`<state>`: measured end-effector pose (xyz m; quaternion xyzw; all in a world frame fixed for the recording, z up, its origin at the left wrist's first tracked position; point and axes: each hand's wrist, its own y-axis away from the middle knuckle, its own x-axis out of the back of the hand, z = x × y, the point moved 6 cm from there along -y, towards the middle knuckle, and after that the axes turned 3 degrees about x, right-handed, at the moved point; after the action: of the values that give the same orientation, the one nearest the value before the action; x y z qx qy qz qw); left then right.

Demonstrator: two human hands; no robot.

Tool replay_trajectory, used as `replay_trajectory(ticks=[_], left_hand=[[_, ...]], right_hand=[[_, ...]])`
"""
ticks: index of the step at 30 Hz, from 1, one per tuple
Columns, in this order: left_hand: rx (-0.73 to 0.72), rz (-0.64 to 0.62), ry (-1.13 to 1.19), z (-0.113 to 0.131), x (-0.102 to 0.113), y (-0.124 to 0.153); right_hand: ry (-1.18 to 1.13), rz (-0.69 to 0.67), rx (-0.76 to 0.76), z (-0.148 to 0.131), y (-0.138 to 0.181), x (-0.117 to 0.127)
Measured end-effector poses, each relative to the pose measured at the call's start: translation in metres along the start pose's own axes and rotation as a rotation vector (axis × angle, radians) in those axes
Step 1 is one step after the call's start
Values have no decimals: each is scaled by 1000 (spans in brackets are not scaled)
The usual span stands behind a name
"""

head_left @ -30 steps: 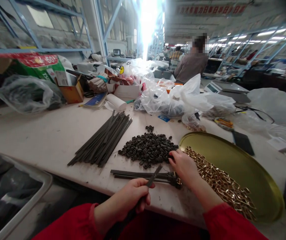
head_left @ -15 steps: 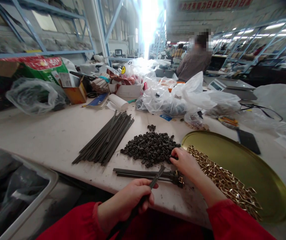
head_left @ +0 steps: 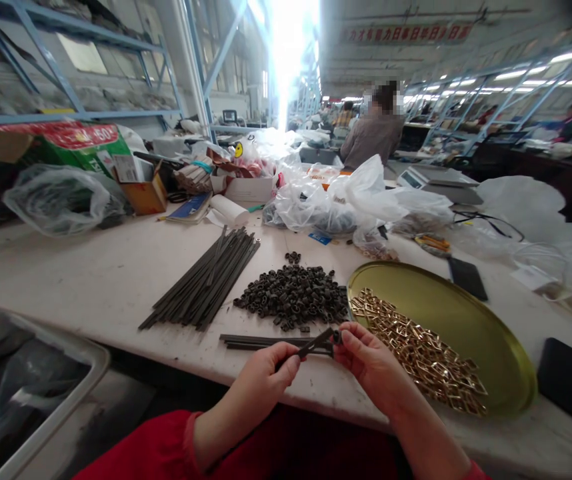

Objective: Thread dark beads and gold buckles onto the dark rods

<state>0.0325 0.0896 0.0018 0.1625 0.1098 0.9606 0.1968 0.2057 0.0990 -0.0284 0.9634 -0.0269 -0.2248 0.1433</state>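
You pinched the dark strap (head_left: pixel 311 347) in your left hand (head_left: pixel 266 373); right hand (head_left: pixel 366 357) fingers held, probably, a loop (head_left: pixel 337 335) at its tip, beside the loop pile (head_left: pixel 293 305).

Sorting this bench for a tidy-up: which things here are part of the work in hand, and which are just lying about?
In use: left hand, right hand, dark strap, dark loops, gold buckles, strap bundle.

Lying about: plastic bags, cardboard box, paper roll, scale.

— What are the surfaces like?
— A matt dark strap (head_left: pixel 311 347), a heap of dull black loops (head_left: pixel 293 305), shiny gold metal buckles (head_left: pixel 419 347) in a glossy brass-coloured tray (head_left: pixel 466 320).
— And the table (head_left: pixel 91 280)?
— Pale, scuffed, matt; crinkled clear plastic bags (head_left: pixel 336 200) behind.
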Motion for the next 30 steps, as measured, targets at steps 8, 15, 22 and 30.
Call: replay_trajectory(ticks=[8, 15, 22, 30], left_hand=[[-66, -7, -234, 4, -3, 19], [-34, -17, -447, 10, -3, 28], [-70, -46, -506, 12, -6, 27], [-102, -17, -387, 0, -26, 21]], right_hand=[[-116, 22, -2, 15, 17, -9], [340, 3, 211, 2, 31, -19], [79, -4, 48, 26, 36, -18], [-308, 64, 43, 55, 39, -34]])
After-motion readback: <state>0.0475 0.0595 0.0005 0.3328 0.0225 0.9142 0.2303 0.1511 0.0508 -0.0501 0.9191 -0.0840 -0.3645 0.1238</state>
